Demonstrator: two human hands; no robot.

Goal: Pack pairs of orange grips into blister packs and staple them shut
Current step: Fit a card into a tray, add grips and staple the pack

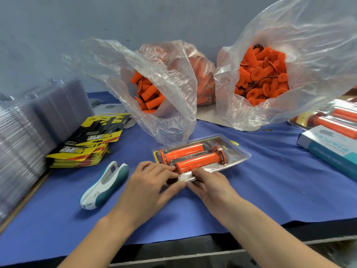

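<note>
The blister pack [236, 158] lies flat at mid-table on the blue cloth [270, 182], with two orange grips [183, 152] seated side by side inside. The left hand [150, 182] and right hand [210, 184] both pinch the pack's near edge, fingertips almost meeting. The stapler [105, 185] lies untouched just left of the left hand.

Only solid read was "PRO TAPER", black on yellow, on the top card of the insert card stack [85, 144], upside down to the camera. The same logo showed on the next card down. A small line under the top logo looked like "SYNERGY"; the other fine print was too small.

- stapler [105, 184]: small grey brand mark near its nose, not legible.
- teal box [328, 146]: large pale lettering, blurred.
- white sheet [111, 108]: QR-like block.
- blister pack [201, 157]: insert print was unreadable.
</note>
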